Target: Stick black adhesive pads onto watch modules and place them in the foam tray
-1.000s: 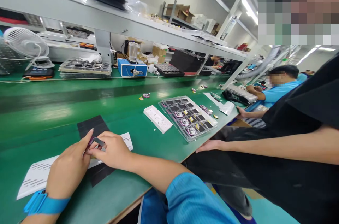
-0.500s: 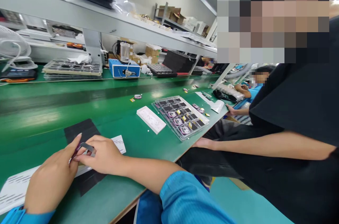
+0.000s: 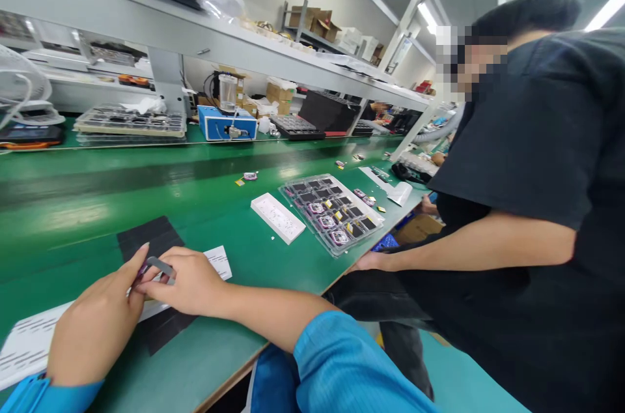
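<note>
My left hand (image 3: pixel 92 315) is closed over a small purple-edged part (image 3: pixel 140 273), mostly hidden by the fingers. My right hand (image 3: pixel 188 279) meets it, its fingertips pinching close to that part. A grey curved strip (image 3: pixel 160 264) arches out between the right thumb and forefinger; whether it is a tool or a loose band I cannot tell. Both hands hover over a black sheet (image 3: pixel 151 237) on the green bench, crossed by white printed paper (image 3: pixel 34 341) that shows again to the right of my right hand.
Right of my hands lie a white block (image 3: pixel 278 217) and a clear tray (image 3: pixel 332 211) holding several purple-rimmed parts. Loose parts (image 3: pixel 250 176) are scattered behind. A blue box (image 3: pixel 227 123) stands at the back. At the right, a person in black (image 3: pixel 512 204) leans near the bench edge.
The person in black has leaned away to the right and bent lower, uncovering more ceiling and shelf. My hands stay nearly in place, still on the small part; the view has shifted slightly.
</note>
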The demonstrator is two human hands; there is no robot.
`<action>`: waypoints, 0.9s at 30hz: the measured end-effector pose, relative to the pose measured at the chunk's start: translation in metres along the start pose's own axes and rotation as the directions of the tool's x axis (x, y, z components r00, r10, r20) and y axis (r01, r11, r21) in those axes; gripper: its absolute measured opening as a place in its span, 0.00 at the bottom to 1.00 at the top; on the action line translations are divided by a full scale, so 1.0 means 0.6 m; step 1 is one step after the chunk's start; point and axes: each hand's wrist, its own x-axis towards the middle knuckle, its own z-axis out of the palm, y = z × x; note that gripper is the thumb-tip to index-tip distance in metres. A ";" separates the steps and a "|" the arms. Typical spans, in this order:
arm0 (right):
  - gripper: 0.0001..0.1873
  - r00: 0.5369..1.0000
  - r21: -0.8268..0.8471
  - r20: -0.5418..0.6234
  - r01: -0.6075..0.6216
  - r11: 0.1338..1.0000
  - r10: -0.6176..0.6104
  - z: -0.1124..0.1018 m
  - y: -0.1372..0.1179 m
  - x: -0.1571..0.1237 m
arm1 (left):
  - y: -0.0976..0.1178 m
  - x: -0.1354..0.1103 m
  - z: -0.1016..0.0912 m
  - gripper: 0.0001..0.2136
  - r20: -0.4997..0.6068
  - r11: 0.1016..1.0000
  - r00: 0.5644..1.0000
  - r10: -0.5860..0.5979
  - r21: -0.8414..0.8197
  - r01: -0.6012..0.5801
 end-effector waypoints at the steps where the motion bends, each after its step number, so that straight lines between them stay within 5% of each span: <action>1: 0.05 1.000 0.012 -0.006 0.004 1.000 -0.004 -0.001 -0.001 -0.001 | 0.005 0.001 -0.003 0.23 0.000 0.998 1.000 0.023 0.060 -0.023; 7: 0.03 1.000 0.085 0.010 0.026 0.996 -0.027 -0.003 -0.001 -0.005 | 0.017 -0.002 -0.005 0.22 0.056 0.984 0.995 0.083 0.155 -0.091; 11: 0.02 0.997 0.082 0.058 0.036 0.996 -0.041 -0.012 -0.012 0.003 | 0.027 0.000 -0.010 0.22 0.080 0.996 0.997 -0.002 0.090 -0.005; 14: 0.06 1.000 0.078 0.005 0.002 0.997 -0.003 -0.066 -0.012 0.020 | 0.032 0.006 -0.017 0.22 0.080 0.983 0.982 -0.172 -0.044 0.176; 16: 0.08 0.984 0.042 -0.147 -0.098 0.994 0.103 -0.128 0.008 0.030 | 0.033 0.010 -0.020 0.20 0.059 0.931 0.959 -0.276 -0.233 0.282; 19: 0.05 0.884 -0.219 -0.361 -0.389 0.895 0.296 -0.228 0.071 0.038 | 0.033 0.014 -0.026 0.12 0.116 0.739 0.922 -0.370 -0.565 0.368; 21: 0.04 0.828 -0.428 -0.324 -0.560 0.710 0.458 -0.274 0.116 0.039 | 0.035 0.018 -0.031 0.11 0.251 0.507 0.883 -0.397 -0.742 0.439; 23: 0.05 0.787 -0.522 -0.268 -0.604 0.602 0.556 -0.287 0.146 0.040 | 0.039 0.022 -0.036 0.15 0.408 0.238 0.826 -0.389 -0.822 0.518; 25: 0.08 0.808 -0.516 -0.238 -0.575 0.635 0.538 -0.269 0.148 0.043 | 0.042 0.025 -0.042 0.19 0.521 0.043 0.771 -0.366 -0.818 0.574; 27: 0.13 0.886 -0.381 -0.191 -0.464 0.800 0.422 -0.226 0.125 0.046 | 0.044 0.026 -0.045 0.23 0.577 -0.057 0.737 -0.351 -0.799 0.598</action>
